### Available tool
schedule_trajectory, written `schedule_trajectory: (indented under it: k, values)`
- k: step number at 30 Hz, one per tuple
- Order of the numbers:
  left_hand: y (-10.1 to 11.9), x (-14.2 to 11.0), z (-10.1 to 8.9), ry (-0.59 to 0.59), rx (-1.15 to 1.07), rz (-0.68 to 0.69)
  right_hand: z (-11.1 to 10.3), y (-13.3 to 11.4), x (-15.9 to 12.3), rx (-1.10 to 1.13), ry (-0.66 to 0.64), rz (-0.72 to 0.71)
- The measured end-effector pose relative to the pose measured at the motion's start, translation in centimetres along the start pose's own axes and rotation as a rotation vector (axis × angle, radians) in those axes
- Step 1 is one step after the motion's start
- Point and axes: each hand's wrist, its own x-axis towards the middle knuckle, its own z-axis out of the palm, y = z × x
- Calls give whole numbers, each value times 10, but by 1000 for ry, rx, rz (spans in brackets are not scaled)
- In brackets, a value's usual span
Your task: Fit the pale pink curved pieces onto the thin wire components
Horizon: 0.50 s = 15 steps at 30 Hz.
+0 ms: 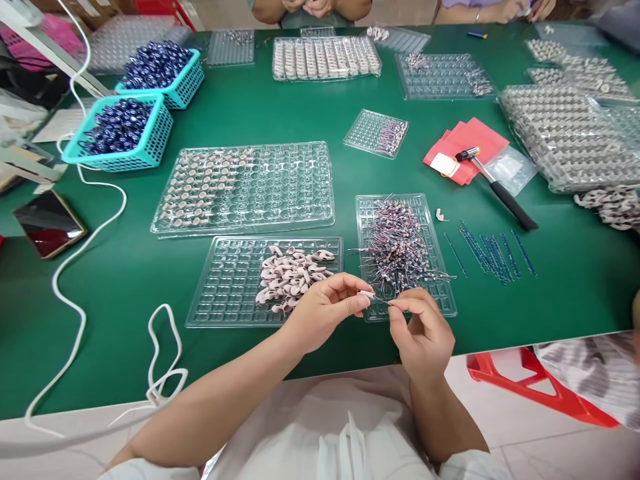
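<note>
Shell and thin wire pinched between your two hands

Your left hand (pixel 323 303) pinches a small pale shell (pixel 367 294) between thumb and forefinger. Your right hand (pixel 423 327) pinches a thin wire (pixel 383 301) the same way, just beside it; the wire spans the short gap from the shell to your right fingertips. The shell is near the front left corner of a clear tray (pixel 434 235) that bears a tangled heap of wired components (pixel 400 240).

Beside it to the left, behind your left hand, another clear tray (pixel 227 283) carries a loose pile of pale shells (pixel 290 277) on its right half. Beyond that lies a larger clear tray (pixel 285 187), its left part filled with rows of pale pieces (pixel 200 183).

To your right, one single shell (pixel 440 215) sits on the green table (pixel 320 117), near several slim blue strips (pixel 493 257). Further back, a black-handled hammer (pixel 507 202) lies by red pouches (pixel 487 137). On your far left, two turquoise baskets (pixel 159 137) hold glossy dark-blue parts (pixel 117 127), with a phone (pixel 50 223) nearer you. Across the table, a co-worker's hands (pixel 313 7) are partly in view.
</note>
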Motion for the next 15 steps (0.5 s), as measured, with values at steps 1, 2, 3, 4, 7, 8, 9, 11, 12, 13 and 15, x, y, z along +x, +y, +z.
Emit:
schedule_trajectory:
  k: [1,2,3,4,7,8,9,11,12,13,15]
  values:
    - [-1,0,0,7,4,10,0,0,0,-6,-5,1]
    - [-1,0,0,14,11,19,0,0,0,-12,-8,-1]
    - [-2,0,0,22,20,29,0,0,0,-18,-9,-4]
    - [-3,0,0,30,31,41,0,0,0,-26,-8,-12]
    - [-5,0,-1,55,60,89,0,0,0,-60,8,-45]
    - [-5,0,-1,63,66,103,0,0,0,-71,17,-57]
    - [-5,0,-1,68,71,111,0,0,-1,-82,22,-64]
    - [-4,0,-1,73,78,110,-1,0,-1,-96,27,-77]
    - [-4,0,0,74,81,103,-1,1,-1,-100,26,-84]
    - [-3,0,0,76,87,95,-1,1,-1,-104,24,-93]
    - [-3,0,-1,81,101,83,-1,1,-1,-112,19,-122]
